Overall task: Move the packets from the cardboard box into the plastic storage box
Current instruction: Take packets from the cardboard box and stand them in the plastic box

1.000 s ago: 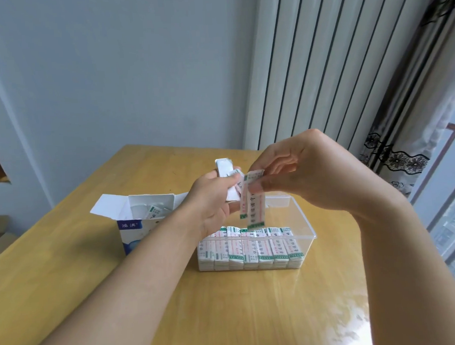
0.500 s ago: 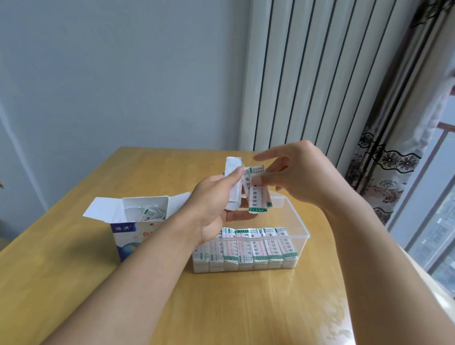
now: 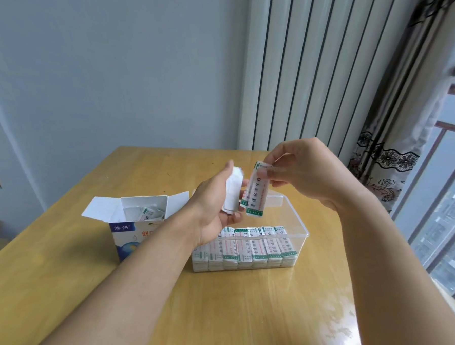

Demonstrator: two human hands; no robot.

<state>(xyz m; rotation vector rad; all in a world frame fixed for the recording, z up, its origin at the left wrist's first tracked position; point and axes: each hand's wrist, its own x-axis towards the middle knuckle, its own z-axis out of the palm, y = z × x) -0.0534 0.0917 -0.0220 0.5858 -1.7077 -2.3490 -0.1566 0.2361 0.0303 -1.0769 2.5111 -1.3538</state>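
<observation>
— Why do we have everything laid out this way on the wooden table (image 3: 68,273)?

— It puts the clear plastic storage box (image 3: 293,216) straight in front of us and the cardboard box (image 3: 127,238) just to its left, flaps spread, so each transfer is a short reach. Its walls are hard and see-through, and we can check the row of packets (image 3: 251,246) already standing along the near side; the far half looks unfilled.

— And the cardboard one?

— Thin printed card, white inside, with a few loose packets (image 3: 149,213) left at the bottom.

— What are our hands doing?

— Both hover over the storage box. Our left hand (image 3: 217,207) curls around a small white bundle (image 3: 232,193), likely more packets seen from the back. Our right hand (image 3: 300,173) pinches one packet (image 3: 255,194) by its top end, letting it hang upright, we'd guess for slotting in on end.

— Its feel?

— Flat, slim, papery, green-banded at the ends.
</observation>
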